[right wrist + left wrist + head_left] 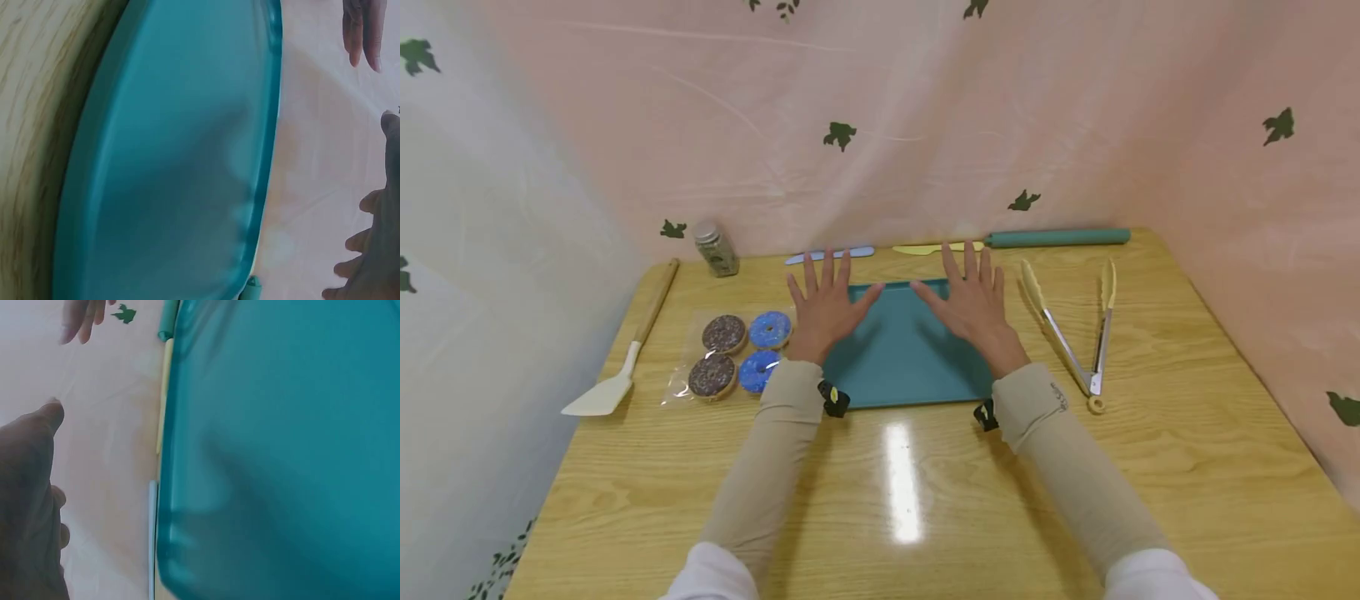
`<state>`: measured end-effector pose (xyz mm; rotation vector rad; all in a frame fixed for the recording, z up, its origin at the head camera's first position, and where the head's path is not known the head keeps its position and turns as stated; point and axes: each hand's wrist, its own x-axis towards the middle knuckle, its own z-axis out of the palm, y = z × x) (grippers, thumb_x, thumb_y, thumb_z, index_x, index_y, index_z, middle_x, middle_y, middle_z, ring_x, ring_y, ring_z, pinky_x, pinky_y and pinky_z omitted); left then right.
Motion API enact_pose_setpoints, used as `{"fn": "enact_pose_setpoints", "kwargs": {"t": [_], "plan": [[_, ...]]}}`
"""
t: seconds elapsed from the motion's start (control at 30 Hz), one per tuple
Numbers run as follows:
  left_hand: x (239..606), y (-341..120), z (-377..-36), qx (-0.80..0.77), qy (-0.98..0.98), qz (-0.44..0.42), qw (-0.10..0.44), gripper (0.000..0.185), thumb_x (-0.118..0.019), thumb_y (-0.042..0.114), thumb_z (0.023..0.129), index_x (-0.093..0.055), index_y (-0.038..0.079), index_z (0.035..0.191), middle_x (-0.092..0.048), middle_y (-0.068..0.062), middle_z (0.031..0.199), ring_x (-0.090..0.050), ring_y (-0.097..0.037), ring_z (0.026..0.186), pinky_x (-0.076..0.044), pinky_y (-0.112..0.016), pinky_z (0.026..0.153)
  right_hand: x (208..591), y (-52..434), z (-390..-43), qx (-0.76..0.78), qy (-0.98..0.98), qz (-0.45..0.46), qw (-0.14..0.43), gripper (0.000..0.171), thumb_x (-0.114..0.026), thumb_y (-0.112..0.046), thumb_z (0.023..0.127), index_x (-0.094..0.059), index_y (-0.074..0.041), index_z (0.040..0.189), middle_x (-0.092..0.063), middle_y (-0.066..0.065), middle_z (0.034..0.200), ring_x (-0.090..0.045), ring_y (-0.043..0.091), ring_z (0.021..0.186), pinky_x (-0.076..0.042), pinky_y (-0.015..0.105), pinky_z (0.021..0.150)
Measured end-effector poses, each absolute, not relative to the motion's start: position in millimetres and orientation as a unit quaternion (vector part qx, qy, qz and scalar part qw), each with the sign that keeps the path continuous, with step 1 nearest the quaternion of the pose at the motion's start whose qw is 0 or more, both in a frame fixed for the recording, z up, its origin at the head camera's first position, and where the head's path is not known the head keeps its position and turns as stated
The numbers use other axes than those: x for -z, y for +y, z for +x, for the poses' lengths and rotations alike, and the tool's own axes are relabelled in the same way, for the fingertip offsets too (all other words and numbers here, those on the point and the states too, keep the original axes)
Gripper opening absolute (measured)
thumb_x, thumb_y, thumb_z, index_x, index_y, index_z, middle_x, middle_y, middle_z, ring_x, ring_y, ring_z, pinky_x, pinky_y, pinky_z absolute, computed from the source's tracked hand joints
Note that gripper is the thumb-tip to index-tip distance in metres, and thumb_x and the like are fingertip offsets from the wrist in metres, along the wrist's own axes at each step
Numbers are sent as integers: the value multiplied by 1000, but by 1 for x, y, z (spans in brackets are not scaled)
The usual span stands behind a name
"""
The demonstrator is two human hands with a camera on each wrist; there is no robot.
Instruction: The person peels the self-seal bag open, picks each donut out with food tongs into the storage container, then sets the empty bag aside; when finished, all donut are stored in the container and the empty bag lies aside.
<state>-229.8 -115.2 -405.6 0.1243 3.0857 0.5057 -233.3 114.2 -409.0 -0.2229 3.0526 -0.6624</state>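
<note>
Both hands hover over a flat teal tray [902, 358] with a low rim, their fingers spread and nothing held. The left hand [826, 312] is above the tray's left end, close to the packaged donuts. Over the tray's right end is the right hand [976, 308], its thumb pointing toward the other thumb. In the left wrist view the left hand [28, 494] appears at the left edge, clear of the tray surface [300, 425]. The right wrist view shows the right hand [378, 231] beside the tray [169, 162], on which a hand's shadow falls.
Left of the tray lie a clear pack of brown donuts [725, 334] and blue donuts [771, 330], a spatula [606, 393] and a spice jar [717, 248]. Behind are a blue knife [853, 252], a yellow knife [917, 249] and a teal cylinder [1060, 238]. Spread tongs [1101, 350] lie right.
</note>
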Motion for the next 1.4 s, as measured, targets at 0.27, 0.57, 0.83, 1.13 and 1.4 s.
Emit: {"fn": "enact_pose_setpoints", "kwargs": {"t": [0.27, 0.57, 0.83, 1.13, 1.4], "plan": [[401, -142, -229, -195, 978, 70, 15, 77, -34, 61, 97, -10, 17, 155, 2, -8, 162, 11, -34, 147, 0, -55, 116, 407, 97, -234, 244, 957, -146, -50, 88, -45, -65, 91, -12, -15, 155, -14, 17, 159, -16, 37, 145, -19, 55, 114], [391, -206, -215, -293, 952, 85, 2, 56, -47, 36, 101, -37, 1, 143, -34, -22, 149, -27, -40, 140, -21, -53, 113, 408, 52, -224, 302, 925, -220, -72, 66, -56, -50, 93, -40, -8, 142, -45, 12, 139, -44, 27, 127, -40, 44, 102], [382, -276, -191, -291, 955, 58, 6, 58, -46, 38, 101, -37, 1, 144, -34, -25, 148, -29, -43, 137, -26, -58, 108, 417, 7, -207, 307, 908, -275, -69, 53, -58, -45, 93, -52, -7, 130, -54, 7, 124, -53, 22, 112, -46, 38, 94], [399, -311, -164, -278, 957, 74, 38, 63, -52, 40, 98, -35, 3, 146, -29, -25, 151, -25, -46, 138, -23, -63, 107, 427, -35, -180, 281, 893, -350, -21, 47, -62, -42, 92, -55, -7, 123, -56, 5, 119, -53, 19, 108, -45, 33, 94], [420, -321, -154, -279, 955, 87, 50, 60, -57, 29, 97, -35, -1, 145, -24, -26, 153, -24, -48, 138, -26, -63, 106, 438, -58, -162, 254, 878, -405, -13, 42, -68, -42, 87, -58, -11, 114, -60, 0, 112, -55, 14, 101, -45, 29, 91]]}}
